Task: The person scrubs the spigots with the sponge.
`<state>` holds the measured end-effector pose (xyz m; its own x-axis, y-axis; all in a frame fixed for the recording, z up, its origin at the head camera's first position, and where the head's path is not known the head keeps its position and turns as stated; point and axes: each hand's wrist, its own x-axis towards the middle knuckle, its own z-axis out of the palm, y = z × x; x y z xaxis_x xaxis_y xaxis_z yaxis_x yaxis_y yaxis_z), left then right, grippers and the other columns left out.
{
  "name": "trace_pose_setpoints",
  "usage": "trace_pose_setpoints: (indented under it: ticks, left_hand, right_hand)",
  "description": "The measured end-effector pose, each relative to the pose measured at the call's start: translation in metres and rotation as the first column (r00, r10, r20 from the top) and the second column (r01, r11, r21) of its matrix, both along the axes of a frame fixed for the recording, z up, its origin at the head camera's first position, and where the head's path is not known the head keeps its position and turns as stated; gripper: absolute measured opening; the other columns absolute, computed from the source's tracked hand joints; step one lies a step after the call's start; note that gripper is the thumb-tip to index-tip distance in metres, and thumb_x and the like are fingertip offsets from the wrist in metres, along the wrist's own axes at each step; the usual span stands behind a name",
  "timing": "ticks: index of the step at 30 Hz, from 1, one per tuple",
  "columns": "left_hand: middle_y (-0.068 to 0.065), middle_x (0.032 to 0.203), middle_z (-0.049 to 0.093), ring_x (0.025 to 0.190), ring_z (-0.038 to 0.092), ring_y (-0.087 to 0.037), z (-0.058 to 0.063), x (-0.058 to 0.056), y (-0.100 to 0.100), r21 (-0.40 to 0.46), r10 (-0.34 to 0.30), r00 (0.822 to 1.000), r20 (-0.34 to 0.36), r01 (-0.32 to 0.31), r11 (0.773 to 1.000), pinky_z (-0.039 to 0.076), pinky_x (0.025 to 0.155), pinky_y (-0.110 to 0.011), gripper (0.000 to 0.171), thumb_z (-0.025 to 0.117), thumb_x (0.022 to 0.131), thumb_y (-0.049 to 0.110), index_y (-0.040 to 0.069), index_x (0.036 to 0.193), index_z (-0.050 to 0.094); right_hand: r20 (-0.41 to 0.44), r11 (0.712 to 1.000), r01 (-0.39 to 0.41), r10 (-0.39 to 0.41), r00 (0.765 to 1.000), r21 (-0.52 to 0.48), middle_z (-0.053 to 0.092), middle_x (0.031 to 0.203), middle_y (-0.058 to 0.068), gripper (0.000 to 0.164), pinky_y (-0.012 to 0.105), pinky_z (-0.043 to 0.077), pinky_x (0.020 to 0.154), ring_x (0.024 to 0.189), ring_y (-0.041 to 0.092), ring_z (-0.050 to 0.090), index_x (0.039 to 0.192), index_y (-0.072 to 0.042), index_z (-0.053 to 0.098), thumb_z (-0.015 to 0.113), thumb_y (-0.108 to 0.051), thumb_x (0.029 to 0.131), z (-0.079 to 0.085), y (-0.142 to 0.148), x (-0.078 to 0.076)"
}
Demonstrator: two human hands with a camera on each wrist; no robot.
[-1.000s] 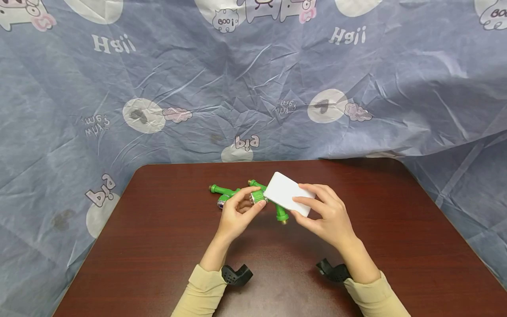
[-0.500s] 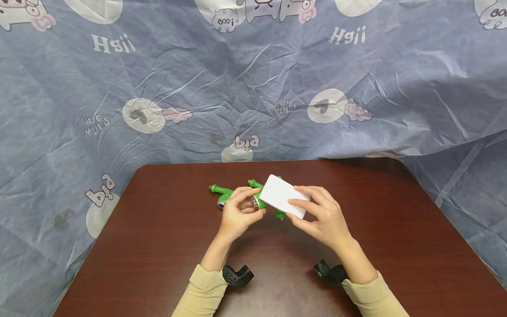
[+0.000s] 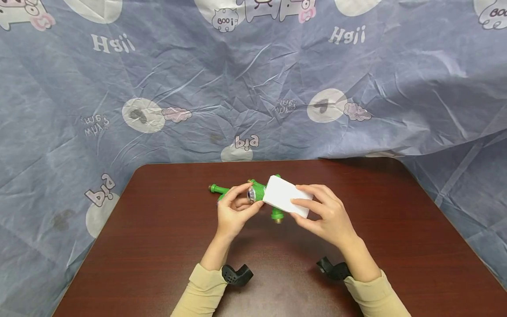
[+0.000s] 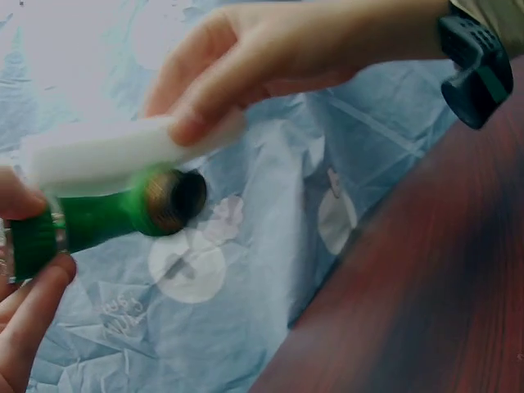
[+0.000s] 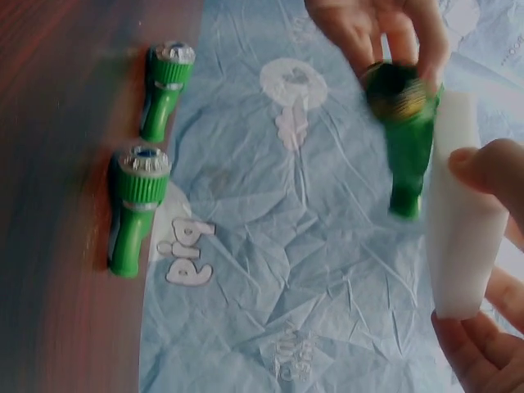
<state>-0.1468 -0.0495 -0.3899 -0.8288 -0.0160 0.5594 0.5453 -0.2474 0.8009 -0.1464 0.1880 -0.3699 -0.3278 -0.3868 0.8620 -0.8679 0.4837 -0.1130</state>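
My left hand (image 3: 233,215) grips a Y-shaped green hose splitter (image 4: 98,221) by its ribbed collar, between thumb and fingers. Its silver-rimmed end faces left, and its brass-threaded legs point away to the right. A white sponge block (image 3: 286,196) is pinched between the thumb and fingers of my right hand (image 3: 326,215). In the left wrist view the sponge lies along the splitter's upper side and seems to touch it; motion blur softens both there. From the head view, the sponge covers much of the splitter's middle.
Two similar green splitters, one nearer (image 5: 139,205) and one farther (image 5: 166,86), lie on the dark brown table (image 3: 158,246) behind my left hand. A blue printed cloth (image 3: 222,88) hangs at the table's back edge. Both wrists wear black bands (image 3: 237,275).
The splitter has turned in my left hand, so its silver-rimmed end now shows. The sponge moved left and toward me, then back right a little. Both hands keep their hold.
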Motion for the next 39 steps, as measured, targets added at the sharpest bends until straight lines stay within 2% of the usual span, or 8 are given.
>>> trace_pose_setpoints:
  ticks: [5, 10, 13, 19, 22, 26, 31, 39]
  left_hand:
    - [-0.006, 0.095, 0.06, 0.072, 0.067, -0.014, -0.004, -0.007, -0.006, 0.079, 0.088, 0.995, 0.053, -0.092, 0.993, 0.056, 0.061, -0.024, 0.047, 0.073, 0.068, -0.016, -0.014, 0.112, 0.057]
    - [-0.007, 0.092, 0.064, 0.076, 0.067, -0.015, -0.003, -0.008, -0.01, 0.064, 0.15, 0.987, 0.063, -0.154, 0.986, 0.056, 0.066, -0.028, 0.045, 0.075, 0.066, -0.017, -0.015, 0.108, 0.059]
    - [-0.007, 0.092, 0.067, 0.076, 0.067, -0.015, -0.002, -0.008, -0.01, 0.058, 0.152, 0.987, 0.061, -0.155, 0.986, 0.056, 0.067, -0.029, 0.045, 0.077, 0.065, -0.016, -0.015, 0.107, 0.06]
    - [-0.006, 0.096, 0.067, 0.08, 0.068, -0.016, 0.001, -0.006, -0.01, 0.071, 0.095, 0.993, 0.075, -0.1, 0.992, 0.056, 0.069, -0.029, 0.046, 0.075, 0.065, -0.017, -0.017, 0.108, 0.058]
    - [-0.008, 0.1, 0.067, 0.081, 0.068, -0.016, 0.001, -0.005, -0.009, 0.053, 0.057, 0.996, 0.074, -0.061, 0.997, 0.056, 0.07, -0.032, 0.045, 0.074, 0.066, -0.017, -0.015, 0.108, 0.058]
    - [-0.009, 0.102, 0.066, 0.082, 0.068, -0.016, 0.0, -0.004, -0.007, 0.035, 0.018, 0.998, 0.065, -0.02, 0.999, 0.057, 0.07, -0.033, 0.045, 0.074, 0.066, -0.017, -0.015, 0.108, 0.058]
    - [-0.006, 0.104, 0.066, 0.082, 0.068, -0.015, -0.001, -0.004, -0.006, 0.073, 0.006, 0.998, 0.059, -0.011, 0.997, 0.056, 0.069, -0.03, 0.045, 0.072, 0.066, -0.02, -0.019, 0.109, 0.055]
    - [-0.006, 0.098, 0.064, 0.08, 0.068, -0.015, 0.001, -0.007, -0.011, 0.131, 0.076, 0.992, 0.099, -0.089, 0.987, 0.056, 0.069, -0.028, 0.045, 0.072, 0.069, -0.016, -0.016, 0.111, 0.056]
  right_hand:
    - [0.002, 0.994, 0.087, -0.087, 0.996, -0.067, 0.065, 0.109, 0.013, 0.023, 0.035, 0.045, 0.074, 0.093, 0.03, 0.058, 0.093, -0.011, 0.074, 0.066, -0.027, 0.079, 0.002, 0.002, 0.001]
    - [0.026, 0.999, 0.001, 0.0, 1.0, -0.047, 0.065, 0.11, 0.012, 0.022, 0.033, 0.043, 0.073, 0.094, 0.028, 0.058, 0.094, -0.012, 0.074, 0.066, -0.027, 0.08, 0.003, -0.001, 0.003]
    - [0.034, 1.0, 0.008, -0.007, 0.999, -0.029, 0.065, 0.11, 0.012, 0.021, 0.033, 0.044, 0.072, 0.095, 0.028, 0.058, 0.094, -0.012, 0.074, 0.067, -0.025, 0.079, 0.002, 0.0, 0.003]
    - [0.04, 0.969, 0.219, -0.216, 0.976, -0.113, 0.066, 0.107, 0.011, 0.022, 0.034, 0.044, 0.076, 0.092, 0.03, 0.058, 0.09, -0.01, 0.074, 0.068, -0.022, 0.073, -0.001, 0.004, 0.001]
    - [0.043, 0.952, 0.256, -0.252, 0.967, -0.168, 0.067, 0.105, 0.011, 0.022, 0.036, 0.044, 0.075, 0.09, 0.03, 0.059, 0.089, -0.01, 0.075, 0.069, -0.022, 0.072, -0.001, 0.003, 0.001]
    - [0.036, 0.949, 0.238, -0.236, 0.971, -0.205, 0.067, 0.104, 0.011, 0.022, 0.035, 0.044, 0.074, 0.088, 0.03, 0.059, 0.089, -0.009, 0.075, 0.07, -0.022, 0.072, -0.001, -0.002, 0.001]
    - [0.014, 0.965, 0.179, -0.18, 0.984, -0.192, 0.067, 0.104, 0.013, 0.021, 0.032, 0.045, 0.075, 0.089, 0.031, 0.059, 0.089, -0.01, 0.075, 0.07, -0.023, 0.073, 0.0, -0.003, 0.001]
    - [0.039, 0.995, 0.057, -0.054, 0.998, -0.083, 0.066, 0.106, 0.013, 0.021, 0.029, 0.043, 0.077, 0.092, 0.029, 0.058, 0.089, -0.011, 0.074, 0.067, -0.021, 0.072, 0.006, 0.011, -0.001]
